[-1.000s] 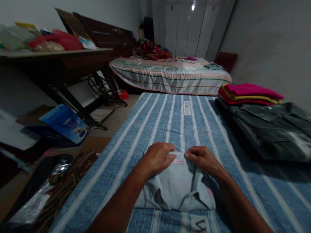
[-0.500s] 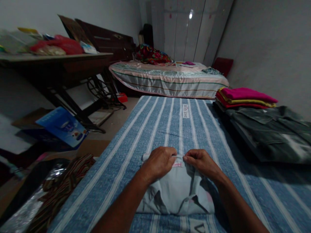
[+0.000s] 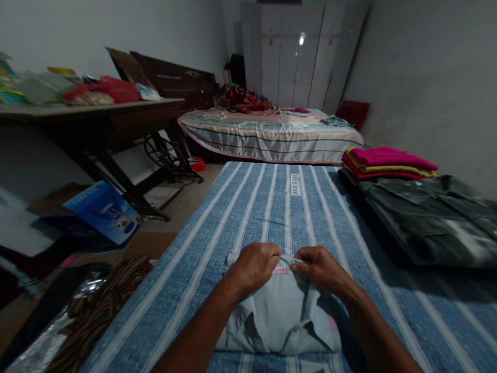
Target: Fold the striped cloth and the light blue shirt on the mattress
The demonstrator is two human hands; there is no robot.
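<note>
A pale grey-blue folded shirt (image 3: 281, 316) lies on a blue striped sheet (image 3: 272, 207), collar toward me. My left hand (image 3: 252, 268) is curled over its far edge on the left, fingers closed on the cloth. My right hand (image 3: 320, 269) pinches the same far edge from the right, beside a small pink label (image 3: 282, 270). The two hands almost touch at the middle of that edge.
A dark green folded garment (image 3: 427, 217) and a stack of pink, yellow and red cloths (image 3: 388, 160) lie at the right. Another bed (image 3: 272, 132) stands beyond. A table (image 3: 97, 111) with clutter, a blue box (image 3: 103, 210) and striped fabric (image 3: 104, 300) are at the left.
Both hands have kept their grip on the shirt's far edge and drawn slightly closer together. The view has tilted up a little.
</note>
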